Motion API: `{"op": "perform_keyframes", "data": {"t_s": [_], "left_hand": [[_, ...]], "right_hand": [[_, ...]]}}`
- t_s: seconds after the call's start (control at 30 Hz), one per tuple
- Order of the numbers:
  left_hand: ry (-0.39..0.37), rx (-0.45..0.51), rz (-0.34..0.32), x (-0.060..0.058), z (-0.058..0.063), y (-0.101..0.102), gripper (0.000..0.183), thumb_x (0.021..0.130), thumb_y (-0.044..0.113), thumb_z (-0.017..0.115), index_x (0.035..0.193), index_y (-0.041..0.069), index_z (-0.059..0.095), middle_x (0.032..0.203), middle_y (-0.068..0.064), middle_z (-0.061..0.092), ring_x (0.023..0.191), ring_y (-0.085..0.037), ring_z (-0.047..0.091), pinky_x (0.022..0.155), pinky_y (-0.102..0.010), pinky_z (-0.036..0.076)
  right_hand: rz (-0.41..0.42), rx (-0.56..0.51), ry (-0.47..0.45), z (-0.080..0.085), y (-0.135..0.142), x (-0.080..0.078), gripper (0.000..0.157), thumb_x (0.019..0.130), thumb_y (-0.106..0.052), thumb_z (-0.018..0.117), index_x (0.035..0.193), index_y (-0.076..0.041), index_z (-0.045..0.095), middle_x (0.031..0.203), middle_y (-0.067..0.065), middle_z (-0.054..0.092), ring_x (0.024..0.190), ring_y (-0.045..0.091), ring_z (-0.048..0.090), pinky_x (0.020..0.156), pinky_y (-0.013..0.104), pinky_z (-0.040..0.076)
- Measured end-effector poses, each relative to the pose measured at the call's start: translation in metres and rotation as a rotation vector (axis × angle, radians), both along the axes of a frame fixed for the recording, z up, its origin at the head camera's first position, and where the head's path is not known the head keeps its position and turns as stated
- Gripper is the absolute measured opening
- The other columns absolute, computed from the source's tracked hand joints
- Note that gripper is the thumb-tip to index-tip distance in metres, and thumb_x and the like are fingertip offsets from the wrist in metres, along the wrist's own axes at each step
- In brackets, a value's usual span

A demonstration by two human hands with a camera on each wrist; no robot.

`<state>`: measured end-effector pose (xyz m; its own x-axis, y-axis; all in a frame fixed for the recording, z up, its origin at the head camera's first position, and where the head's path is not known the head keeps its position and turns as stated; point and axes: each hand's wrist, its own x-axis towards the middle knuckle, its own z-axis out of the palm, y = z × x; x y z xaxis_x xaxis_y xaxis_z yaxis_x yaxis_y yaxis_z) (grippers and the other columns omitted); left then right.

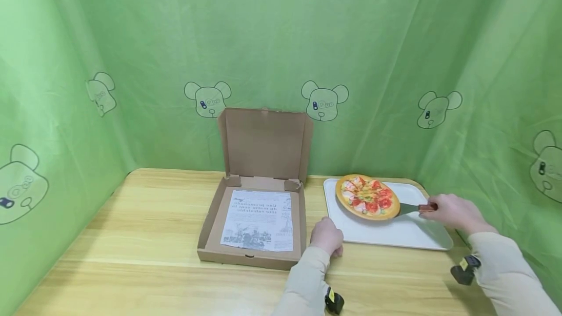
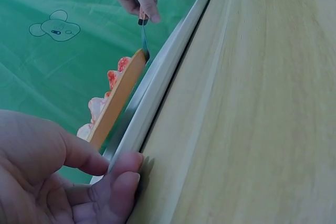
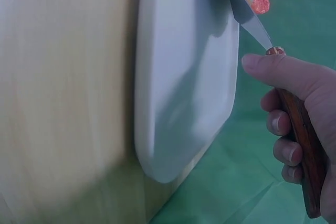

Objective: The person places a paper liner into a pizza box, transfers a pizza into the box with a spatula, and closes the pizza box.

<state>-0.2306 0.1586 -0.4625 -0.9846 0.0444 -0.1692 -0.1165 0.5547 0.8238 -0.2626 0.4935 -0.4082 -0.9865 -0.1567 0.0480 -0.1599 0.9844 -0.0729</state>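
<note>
My right hand (image 1: 454, 212) grips the wooden handle (image 3: 300, 145) of a pizza server, whose metal blade (image 1: 407, 208) runs under a whole toy-like pizza (image 1: 368, 197). In the left wrist view the pizza is raised off the white tray (image 1: 395, 235), tilted, with red and pale toppings on its upper side. At the tray's near left corner is my left hand (image 1: 327, 236). Its thumb and curled fingers (image 2: 126, 182) pinch the tray's rim (image 2: 149, 95). How much of the blade lies beneath the pizza is hidden.
Left of the tray stands a cardboard pizza box (image 1: 249, 258) with its lid (image 1: 265, 145) raised. A printed paper sheet (image 1: 259, 218) lines the box. Green curtains (image 1: 263, 38) with bear drawings enclose the wooden table (image 1: 145, 238) at the back and sides.
</note>
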Motion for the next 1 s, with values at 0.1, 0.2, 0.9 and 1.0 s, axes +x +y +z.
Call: {"op": "perform_keyframes", "data": {"t_s": [0.1, 0.2, 0.9, 1.0], "left_hand": [[0.008, -0.001, 0.003, 0.001, 0.001, 0.000, 0.011, 0.082, -0.003, 0.057, 0.093, -0.005, 0.057, 0.037, -0.005, 0.052, 0.031, -0.014, 0.051, 0.029, -0.021, 0.036], [0.019, -0.026, 0.000, 0.002, 0.003, 0.001, 0.009, 0.078, -0.006, 0.059, 0.087, -0.006, 0.059, 0.040, -0.008, 0.057, 0.033, -0.017, 0.056, 0.029, -0.022, 0.039], [0.191, -0.195, -0.104, 0.009, 0.037, -0.013, 0.021, 0.086, 0.017, 0.058, 0.071, 0.003, 0.063, 0.070, -0.010, 0.064, 0.058, -0.020, 0.052, 0.055, -0.029, 0.048], [0.196, -0.197, -0.107, 0.013, 0.045, -0.017, 0.021, 0.088, 0.018, 0.059, 0.073, 0.004, 0.063, 0.069, -0.010, 0.063, 0.057, -0.019, 0.052, 0.052, -0.029, 0.045]], "right_hand": [[0.000, -0.004, -0.007, 0.004, 0.001, 0.002, 0.032, 0.081, -0.044, 0.072, 0.070, -0.020, 0.055, 0.065, -0.006, 0.052, 0.058, 0.012, 0.043, 0.049, 0.028, 0.030], [-0.001, -0.009, -0.010, 0.008, 0.002, 0.004, 0.030, 0.081, -0.046, 0.072, 0.071, -0.021, 0.058, 0.066, -0.007, 0.055, 0.059, 0.012, 0.044, 0.049, 0.029, 0.032], [-0.008, 0.009, 0.000, 0.017, 0.016, 0.011, 0.038, 0.081, -0.046, 0.073, 0.065, -0.020, 0.050, 0.060, -0.006, 0.047, 0.057, 0.012, 0.041, 0.049, 0.028, 0.028], [-0.024, 0.007, -0.007, 0.018, 0.019, 0.015, 0.038, 0.080, -0.048, 0.072, 0.065, -0.021, 0.052, 0.061, -0.006, 0.048, 0.057, 0.012, 0.042, 0.049, 0.028, 0.028]]}}
